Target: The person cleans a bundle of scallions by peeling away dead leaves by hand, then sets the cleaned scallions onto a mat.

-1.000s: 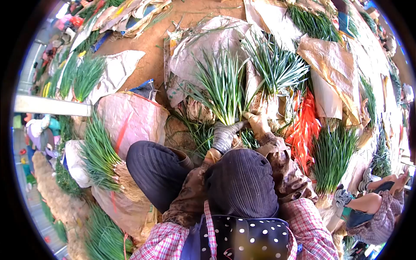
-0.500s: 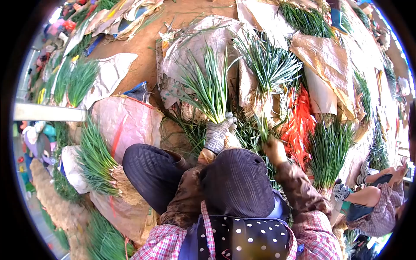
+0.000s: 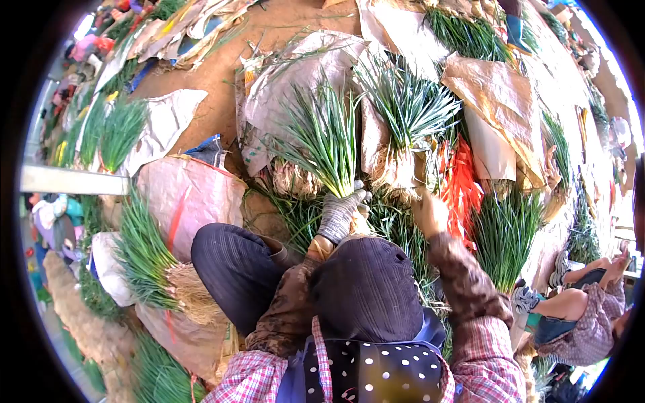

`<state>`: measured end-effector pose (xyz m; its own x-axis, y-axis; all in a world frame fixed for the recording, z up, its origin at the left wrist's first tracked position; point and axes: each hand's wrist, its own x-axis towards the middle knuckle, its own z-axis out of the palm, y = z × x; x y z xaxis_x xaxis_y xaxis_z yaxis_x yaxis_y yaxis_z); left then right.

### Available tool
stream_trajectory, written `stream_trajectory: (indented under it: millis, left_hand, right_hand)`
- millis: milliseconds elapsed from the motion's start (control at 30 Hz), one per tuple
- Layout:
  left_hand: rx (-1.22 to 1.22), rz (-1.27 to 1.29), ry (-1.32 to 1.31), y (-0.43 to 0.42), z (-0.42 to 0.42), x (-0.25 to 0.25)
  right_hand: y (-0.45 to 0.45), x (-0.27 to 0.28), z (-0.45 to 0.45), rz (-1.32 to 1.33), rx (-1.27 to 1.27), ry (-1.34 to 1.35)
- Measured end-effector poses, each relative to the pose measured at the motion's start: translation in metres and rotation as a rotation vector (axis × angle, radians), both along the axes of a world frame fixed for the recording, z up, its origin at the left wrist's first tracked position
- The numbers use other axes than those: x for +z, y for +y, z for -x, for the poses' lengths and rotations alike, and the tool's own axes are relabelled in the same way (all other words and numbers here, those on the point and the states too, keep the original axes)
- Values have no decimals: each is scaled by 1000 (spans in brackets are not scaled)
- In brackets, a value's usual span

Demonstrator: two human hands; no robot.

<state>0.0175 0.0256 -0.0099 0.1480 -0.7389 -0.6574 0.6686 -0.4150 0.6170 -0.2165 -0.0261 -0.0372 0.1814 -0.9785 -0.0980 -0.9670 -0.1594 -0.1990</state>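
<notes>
My left hand, in a grey knitted glove, is closed around the lower end of a bunch of scallions, whose leaves fan upward. My bare right hand is beside the roots of a loose pile of scallions, with its fingers stretched toward them and nothing visible in them. Just right of that hand hang red plastic strips. Loose green leaves lie on the ground between my hands.
A tied scallion bundle rests on pink sacking at the left. Another scallion bundle stands at the right, near a seated person's leg. A brown sheet lies beyond. My bent knee is left of my gloved hand.
My right hand has moved forward, away from my body, to the pile's roots; the stalks seen at its fingers earlier no longer show there. My left hand keeps its hold, and the view has shifted slightly.
</notes>
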Motion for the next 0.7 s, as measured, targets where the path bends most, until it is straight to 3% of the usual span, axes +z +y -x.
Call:
stream_trajectory:
  millis: [33, 67, 167, 233, 333, 367, 433, 467, 500, 567, 700]
  left_hand:
    - [-45, -45, -17, -1, 0, 0]
    - [-43, -33, -9, 0, 0, 4]
    - [-32, 8, -33, -1, 4, 1]
    - [-39, 31, -58, -5, 6, -4]
    - [-134, 60, -78, -6, 5, -17]
    - [-62, 177, -89, -3, 9, -18]
    - [-207, -15, -100, -3, 3, 6]
    - [-277, -104, -135, -4, 1, 10]
    - [-349, -189, -163, -5, -1, 13]
    - [-380, -219, -243, -10, 2, -5]
    - [-313, -202, -292, -9, 2, 31]
  right_hand:
    - [-28, 10, -18, 124, -17, -204]
    - [-59, -7, -24, 229, 18, -94]
    - [-115, -33, -39, 189, 34, 78]
    - [-100, -20, -46, 97, 8, -16]
    - [-25, 39, -62, -149, 22, -365]
    - [-2, 54, -65, -219, 63, -432]
    - [35, 65, -66, -378, 129, -652]
    - [44, 56, -64, -354, 219, -706]
    - [42, 74, -69, -481, 198, -577]
    - [20, 63, -70, -809, 29, -640]
    - [-4, 43, -99, -481, -135, -736]
